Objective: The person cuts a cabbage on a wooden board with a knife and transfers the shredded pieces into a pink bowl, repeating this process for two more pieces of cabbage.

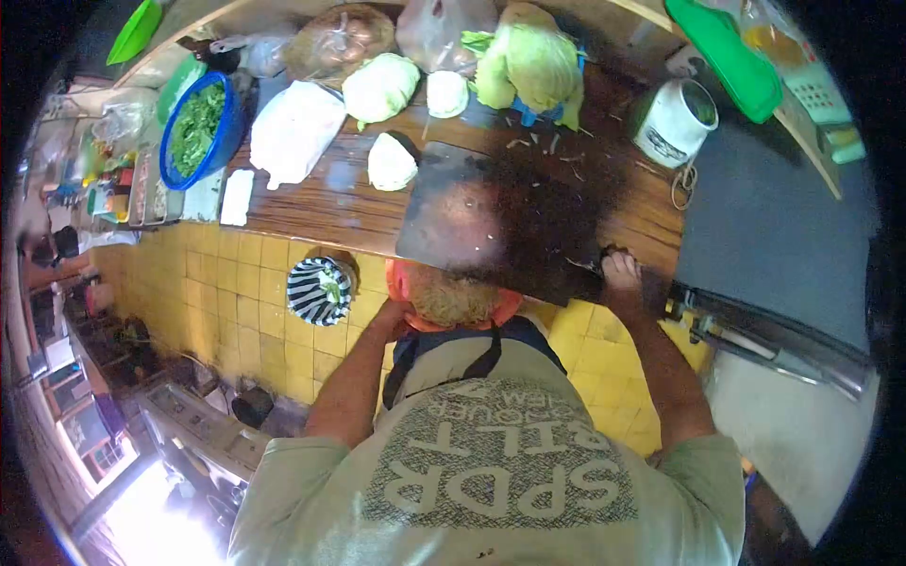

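Over yellow tiles [250,292], the orange bowl [511,306] risked spilling if the left hand [392,318] holding it slipped; the right hand's [621,271] grip looked unclear.

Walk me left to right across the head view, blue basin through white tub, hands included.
Blue basin → striped bin → left hand → orange basin → right hand → white tub.

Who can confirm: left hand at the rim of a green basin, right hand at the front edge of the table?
Not quite: the basin is orange-red, not green, as the head view shows. Left hand at its rim and right hand at the front edge of the table stand.
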Demonstrator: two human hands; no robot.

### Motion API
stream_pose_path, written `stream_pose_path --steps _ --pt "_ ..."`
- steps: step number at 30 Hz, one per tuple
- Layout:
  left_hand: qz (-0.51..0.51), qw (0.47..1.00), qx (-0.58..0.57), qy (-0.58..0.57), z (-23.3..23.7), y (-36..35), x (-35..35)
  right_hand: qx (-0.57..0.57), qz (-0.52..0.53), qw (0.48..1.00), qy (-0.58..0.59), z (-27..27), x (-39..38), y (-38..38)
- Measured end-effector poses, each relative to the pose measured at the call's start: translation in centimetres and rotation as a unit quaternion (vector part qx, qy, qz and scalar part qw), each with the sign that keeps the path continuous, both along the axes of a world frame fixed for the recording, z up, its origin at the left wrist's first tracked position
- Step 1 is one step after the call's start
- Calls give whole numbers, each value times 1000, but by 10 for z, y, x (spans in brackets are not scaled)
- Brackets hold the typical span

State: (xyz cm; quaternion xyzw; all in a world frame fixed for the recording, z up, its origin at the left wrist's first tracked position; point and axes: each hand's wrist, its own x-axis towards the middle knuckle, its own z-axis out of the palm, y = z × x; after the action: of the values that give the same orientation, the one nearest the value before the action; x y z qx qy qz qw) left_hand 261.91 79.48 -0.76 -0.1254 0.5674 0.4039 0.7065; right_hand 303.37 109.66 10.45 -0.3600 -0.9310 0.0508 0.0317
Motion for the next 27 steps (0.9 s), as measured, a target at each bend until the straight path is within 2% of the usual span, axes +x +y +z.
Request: stream_pose_path --steps 2,3,4,6,7,8,10,12,13,14,15,16,18,20,21,22,24,25,26,27 --pt "1 999 -40 -20 -5 -2 2 -28 -4 999 -20 -2 -2 3" --pt "76 996 -40 37 45 17 21 -34 -22 999 37 -7 -2 5" --pt "82 995 -39 39 44 13 19 -40 -39 994 93 -12 -4 8" --pt "94 994 -44 -19 18 -12 12 -3 -10 992 126 -11 -10 11" --pt "105 991 -37 -76 -14 -38 3 -11 -44 989 143 -12 -11 11" --pt "110 991 -36 -72 -29 -58 -1 -19 -77 984 160 -15 -12 11" --pt "183 980 -78 -1 -36 -95 -1 -10 -87 985 148 -21 -7 13" --pt "237 972 1 9 -2 -120 5 -66 -121 988 67 -4 -7 14" --pt "267 963 9 25 28 -123 7 -65 -118 988 71 -6 -8 12" --pt "296 954 16 41 53 -128 11 -3 -109 991 73 -14 -6 10" --pt "325 943 59 41 31 -176 7 58 -101 990 75 -21 -3 9" --pt "353 929 100 42 8 -221 0 58 -100 990 80 -26 0 9" --pt "381 913 -14 143 85 -220 7 57 -115 987 94 -40 8 9" --pt "422 898 -40 115 110 -253 -3 72 -127 987 71 -59 22 9" --pt "405 908 27 105 114 -278 -9 93 -138 985 47 -70 22 8" --pt "411 904 27 115 129 -275 -11 88 -131 986 56 -68 13 6" --pt "447 879 -46 158 184 -220 -11 -53 -196 979 -7 -50 9 8" --pt "464 867 -24 181 209 -180 -11 -52 -194 980 -6 -40 3 9" --pt "456 873 -1 174 191 -179 -27 -70 -204 976 10 -31 -3 10" --pt "452 867 39 206 221 -123 -25 -87 -218 972 25 -25 -5 11"
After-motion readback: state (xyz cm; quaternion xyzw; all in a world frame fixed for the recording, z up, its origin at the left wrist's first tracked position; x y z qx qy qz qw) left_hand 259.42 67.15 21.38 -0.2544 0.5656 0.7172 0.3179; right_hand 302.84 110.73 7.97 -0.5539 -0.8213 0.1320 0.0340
